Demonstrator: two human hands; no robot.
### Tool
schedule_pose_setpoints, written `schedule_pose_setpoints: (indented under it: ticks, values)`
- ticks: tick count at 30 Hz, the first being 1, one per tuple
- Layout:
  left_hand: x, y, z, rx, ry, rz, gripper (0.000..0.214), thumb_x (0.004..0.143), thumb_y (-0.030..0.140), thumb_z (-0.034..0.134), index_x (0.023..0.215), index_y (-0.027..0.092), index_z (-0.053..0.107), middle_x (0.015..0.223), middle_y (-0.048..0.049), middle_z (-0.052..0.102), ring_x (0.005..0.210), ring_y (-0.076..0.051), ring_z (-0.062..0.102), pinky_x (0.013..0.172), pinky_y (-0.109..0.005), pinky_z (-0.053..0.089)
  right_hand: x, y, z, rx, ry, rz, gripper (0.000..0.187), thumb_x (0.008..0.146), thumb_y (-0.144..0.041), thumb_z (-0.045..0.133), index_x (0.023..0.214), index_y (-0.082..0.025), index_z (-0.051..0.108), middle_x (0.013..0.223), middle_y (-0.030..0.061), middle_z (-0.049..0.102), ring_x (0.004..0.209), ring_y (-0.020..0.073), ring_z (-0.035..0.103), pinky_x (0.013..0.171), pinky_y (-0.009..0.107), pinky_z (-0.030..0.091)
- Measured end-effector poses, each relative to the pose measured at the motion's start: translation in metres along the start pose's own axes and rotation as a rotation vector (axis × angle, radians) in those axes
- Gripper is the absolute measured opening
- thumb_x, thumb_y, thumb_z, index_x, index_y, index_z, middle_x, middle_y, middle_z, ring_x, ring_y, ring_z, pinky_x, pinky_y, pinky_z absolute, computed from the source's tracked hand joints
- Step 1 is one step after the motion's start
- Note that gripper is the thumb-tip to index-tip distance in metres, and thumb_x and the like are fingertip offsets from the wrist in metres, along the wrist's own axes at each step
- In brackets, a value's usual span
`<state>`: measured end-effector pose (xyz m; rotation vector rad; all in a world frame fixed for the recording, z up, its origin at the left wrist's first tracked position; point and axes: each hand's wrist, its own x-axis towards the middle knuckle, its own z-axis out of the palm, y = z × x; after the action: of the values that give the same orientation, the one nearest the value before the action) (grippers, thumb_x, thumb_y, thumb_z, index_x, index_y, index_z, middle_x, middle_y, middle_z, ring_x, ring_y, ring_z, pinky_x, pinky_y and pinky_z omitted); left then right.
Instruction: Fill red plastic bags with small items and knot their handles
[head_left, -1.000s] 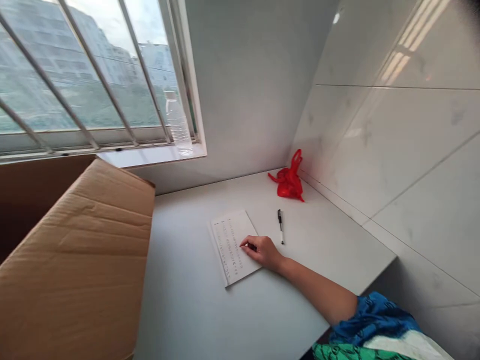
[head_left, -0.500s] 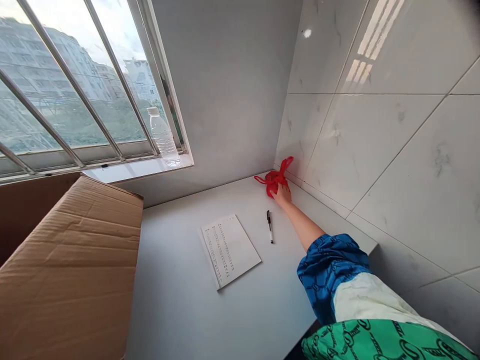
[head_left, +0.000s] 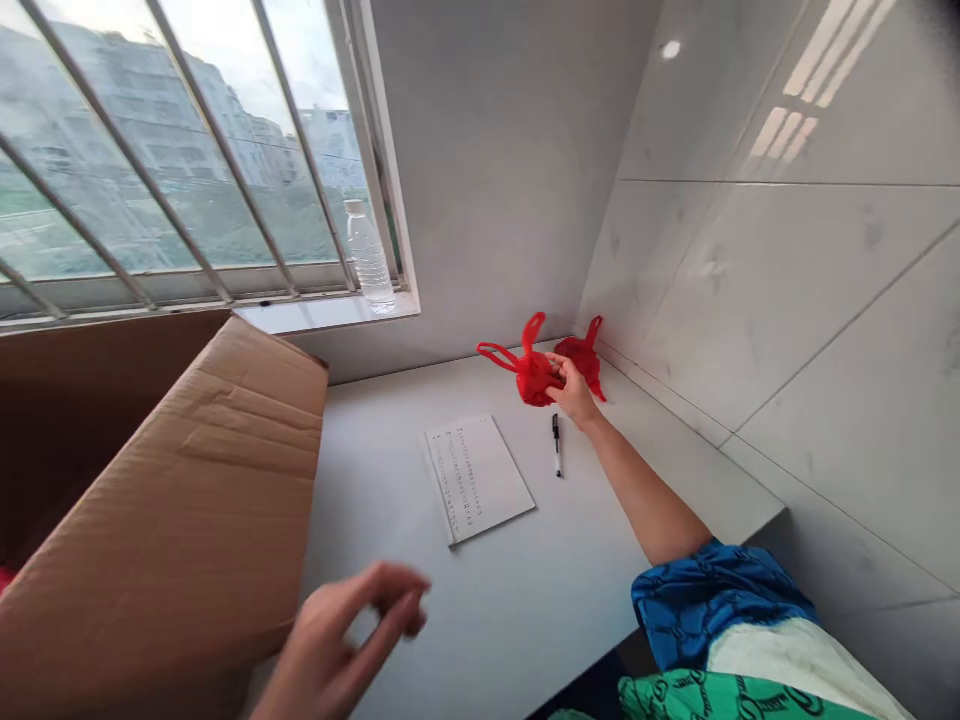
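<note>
My right hand [head_left: 574,390] reaches to the far right part of the white counter [head_left: 465,600] and grips a red plastic bag [head_left: 529,368], lifting it by its body with its handles sticking up. A second red bag [head_left: 586,360] lies just behind it by the tiled wall. My left hand [head_left: 337,640] hovers low in front, blurred, fingers loosely curled with nothing in them, next to the cardboard box [head_left: 165,520]. A black pen [head_left: 556,445] lies below the right hand, and a printed sheet [head_left: 480,478] lies left of the pen.
The large brown cardboard box fills the left side, its flap slanting up. A clear water bottle [head_left: 369,258] stands on the window sill [head_left: 322,312] before a barred window. Glossy tiled wall [head_left: 787,280] borders the counter on the right.
My right hand left the sheet, reached the red bag in the corner, and has pulled one bag away from another. My left hand has come into view at the bottom.
</note>
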<state>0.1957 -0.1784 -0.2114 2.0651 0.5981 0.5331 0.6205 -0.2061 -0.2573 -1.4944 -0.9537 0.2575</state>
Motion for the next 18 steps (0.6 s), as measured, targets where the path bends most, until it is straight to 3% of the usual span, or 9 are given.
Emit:
schedule_pose_setpoints:
  ticks: [3, 5, 7, 10, 13, 15, 18]
  values:
    - [0.043, -0.023, 0.024, -0.171, -0.038, -0.097, 0.031, 0.087, 0.051, 0.058, 0.103, 0.026, 0.067, 0.095, -0.0056, 0.073, 0.077, -0.022, 0.070, 0.069, -0.034, 0.055, -0.029, -0.029, 0.036, 0.229, -0.290, -0.097, 0.069, 0.079, -0.020, 0.061, 0.144, -0.024, 0.036, 0.125, 0.0091, 0.061, 0.110, 0.0199, 0.062, 0.094, 0.037, 0.051]
    - [0.069, -0.045, 0.036, -0.222, 0.036, -0.147, 0.042, 0.083, 0.054, 0.059, 0.110, 0.022, 0.063, 0.108, -0.0103, 0.071, 0.087, -0.024, 0.070, 0.070, -0.034, 0.055, -0.050, -0.040, 0.051, 0.166, -0.412, -0.145, 0.067, 0.080, -0.019, 0.060, 0.143, -0.027, 0.039, 0.130, 0.0075, 0.059, 0.118, 0.0203, 0.059, 0.099, 0.038, 0.048]
    - [0.083, -0.067, 0.042, -0.229, 0.086, -0.192, 0.046, 0.082, 0.053, 0.059, 0.113, 0.019, 0.061, 0.119, -0.0130, 0.067, 0.091, -0.025, 0.068, 0.070, -0.034, 0.055, -0.070, -0.044, 0.057, -0.005, -0.469, -0.193, 0.057, 0.081, -0.018, 0.059, 0.136, -0.028, 0.050, 0.130, 0.0066, 0.059, 0.122, 0.0211, 0.056, 0.102, 0.040, 0.046]
    - [0.087, -0.091, 0.046, -0.185, 0.134, -0.220, 0.040, 0.084, 0.050, 0.056, 0.106, 0.016, 0.061, 0.108, -0.0123, 0.069, 0.081, -0.023, 0.067, 0.065, -0.031, 0.051, -0.093, -0.042, 0.055, -0.164, -0.472, -0.182, 0.032, 0.086, -0.024, 0.059, 0.118, -0.025, 0.063, 0.116, 0.0062, 0.064, 0.106, 0.0203, 0.062, 0.090, 0.037, 0.052]
    - [0.084, -0.095, 0.046, -0.163, 0.146, -0.206, 0.036, 0.085, 0.047, 0.057, 0.105, 0.017, 0.060, 0.099, -0.0090, 0.070, 0.072, -0.020, 0.065, 0.060, -0.029, 0.048, -0.111, -0.041, 0.055, -0.180, -0.557, -0.166, 0.020, 0.088, -0.035, 0.063, 0.105, -0.024, 0.065, 0.102, 0.0045, 0.066, 0.089, 0.0180, 0.063, 0.075, 0.032, 0.053]
    - [0.086, -0.091, 0.047, -0.162, 0.132, -0.190, 0.035, 0.086, 0.045, 0.057, 0.107, 0.018, 0.061, 0.097, -0.0073, 0.070, 0.073, -0.019, 0.064, 0.061, -0.028, 0.048, -0.120, -0.041, 0.063, -0.288, -0.611, -0.225, 0.026, 0.084, -0.040, 0.070, 0.104, -0.025, 0.064, 0.103, 0.0052, 0.065, 0.094, 0.0209, 0.061, 0.074, 0.033, 0.053]
    - [0.092, -0.080, 0.052, -0.182, 0.093, -0.150, 0.031, 0.086, 0.044, 0.058, 0.102, 0.019, 0.065, 0.091, -0.0056, 0.070, 0.075, -0.019, 0.064, 0.063, -0.028, 0.048, -0.130, -0.038, 0.078, -0.499, -0.559, -0.286, 0.040, 0.076, -0.039, 0.077, 0.111, -0.025, 0.061, 0.112, 0.0094, 0.062, 0.104, 0.0276, 0.056, 0.071, 0.036, 0.053]
